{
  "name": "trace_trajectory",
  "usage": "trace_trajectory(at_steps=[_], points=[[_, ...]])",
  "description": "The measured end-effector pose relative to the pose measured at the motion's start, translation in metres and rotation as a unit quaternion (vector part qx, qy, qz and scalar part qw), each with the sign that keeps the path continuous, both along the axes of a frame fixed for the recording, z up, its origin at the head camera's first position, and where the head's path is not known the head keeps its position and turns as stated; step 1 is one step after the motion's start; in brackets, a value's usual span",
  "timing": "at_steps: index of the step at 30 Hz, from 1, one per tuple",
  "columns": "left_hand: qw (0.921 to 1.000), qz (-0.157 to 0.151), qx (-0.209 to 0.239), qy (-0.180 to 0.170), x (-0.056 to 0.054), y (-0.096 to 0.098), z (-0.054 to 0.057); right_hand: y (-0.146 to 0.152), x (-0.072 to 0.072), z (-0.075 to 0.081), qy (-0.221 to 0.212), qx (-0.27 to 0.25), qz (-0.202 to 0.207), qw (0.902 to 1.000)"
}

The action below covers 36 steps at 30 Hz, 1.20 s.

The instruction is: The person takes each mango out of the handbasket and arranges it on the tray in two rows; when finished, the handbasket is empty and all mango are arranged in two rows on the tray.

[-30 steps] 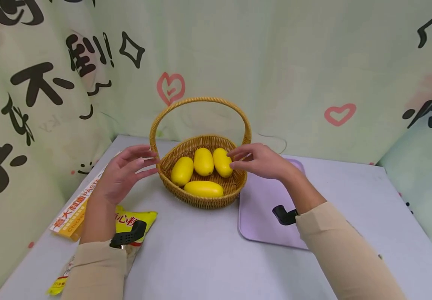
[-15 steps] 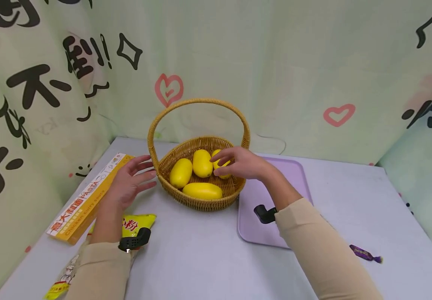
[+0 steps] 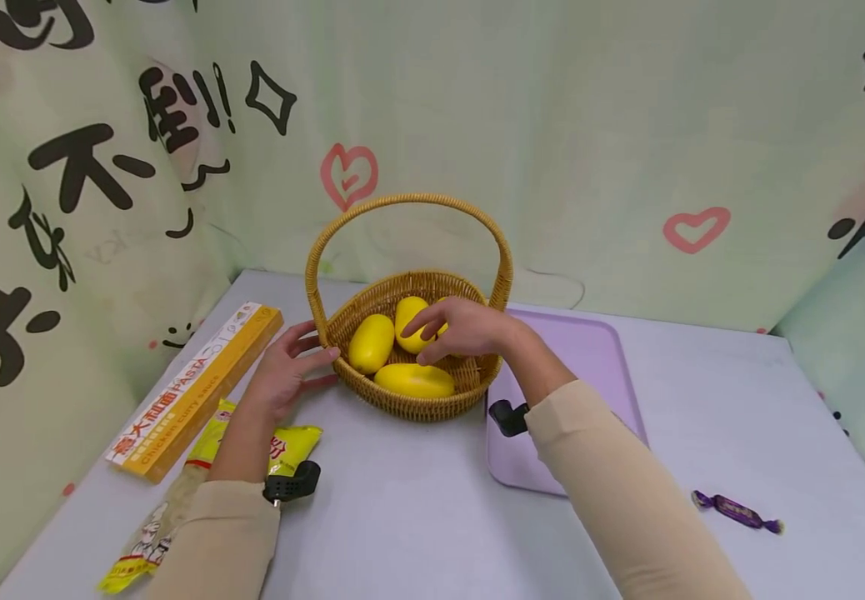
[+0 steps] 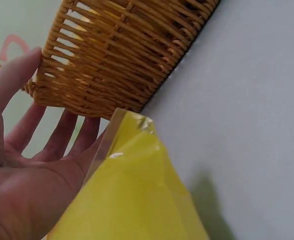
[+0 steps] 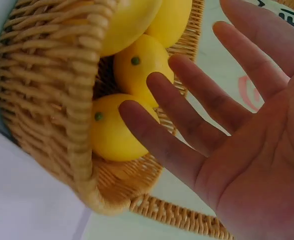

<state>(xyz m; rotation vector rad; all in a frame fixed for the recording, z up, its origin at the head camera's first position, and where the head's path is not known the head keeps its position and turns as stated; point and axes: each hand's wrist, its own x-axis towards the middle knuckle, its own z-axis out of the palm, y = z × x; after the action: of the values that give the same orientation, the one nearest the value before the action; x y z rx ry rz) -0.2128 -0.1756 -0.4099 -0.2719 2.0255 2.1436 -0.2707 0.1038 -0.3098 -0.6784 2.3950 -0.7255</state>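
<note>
A brown wicker basket (image 3: pixel 402 407) with a tall arched handle stands on the table, holding several smooth yellow oval fruits (image 3: pixel 414 380). In the right wrist view, small green stem spots show on some of the fruits (image 5: pixel 119 132). My left hand (image 3: pixel 286 371) is at the basket's left side, thumb at the rim by the handle's foot and fingers along the outer wall. The left wrist view shows its fingers (image 4: pixel 62 132) partly behind the wicker. My right hand (image 3: pixel 470 327) hovers over the basket's right part with fingers spread loosely, holding nothing and hiding part of the fruits.
A lilac tray (image 3: pixel 575 333) lies right of the basket, partly under my right forearm. A purple wrapped candy (image 3: pixel 736 510) is farther right. On the left lie a pasta box (image 3: pixel 196 392) and a yellow bag (image 3: pixel 293 450). A printed curtain (image 3: pixel 582 150) stands behind.
My left hand has moved right, from beside the basket to its rim. My right hand has moved left over the fruits. The candy has come into view from behind my right sleeve.
</note>
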Motion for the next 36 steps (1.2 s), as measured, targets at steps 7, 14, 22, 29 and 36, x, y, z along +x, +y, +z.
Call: trace_trajectory(at_steps=[7,14,22,29,36], points=[[0.9996,0.024,0.010,-0.008,-0.001,0.004,-0.004,-0.012,-0.003,-0.012,-0.028,0.032,0.019,0.9989],[0.9992,0.031,0.025,-0.009,0.004,0.007,-0.007,-0.016,0.000,-0.019,-0.069,0.061,0.015,0.9956],[0.9994,0.026,0.021,-0.004,0.003,0.003,-0.003,-0.018,0.002,-0.018,-0.050,0.058,0.021,0.9969],[0.9996,0.021,0.021,-0.006,0.003,0.003,-0.002,-0.006,0.001,-0.016,-0.035,0.036,0.022,0.9985],[0.9994,0.023,0.026,-0.007,0.003,0.005,-0.004,0.001,0.006,-0.008,-0.011,0.024,0.020,0.9995]])
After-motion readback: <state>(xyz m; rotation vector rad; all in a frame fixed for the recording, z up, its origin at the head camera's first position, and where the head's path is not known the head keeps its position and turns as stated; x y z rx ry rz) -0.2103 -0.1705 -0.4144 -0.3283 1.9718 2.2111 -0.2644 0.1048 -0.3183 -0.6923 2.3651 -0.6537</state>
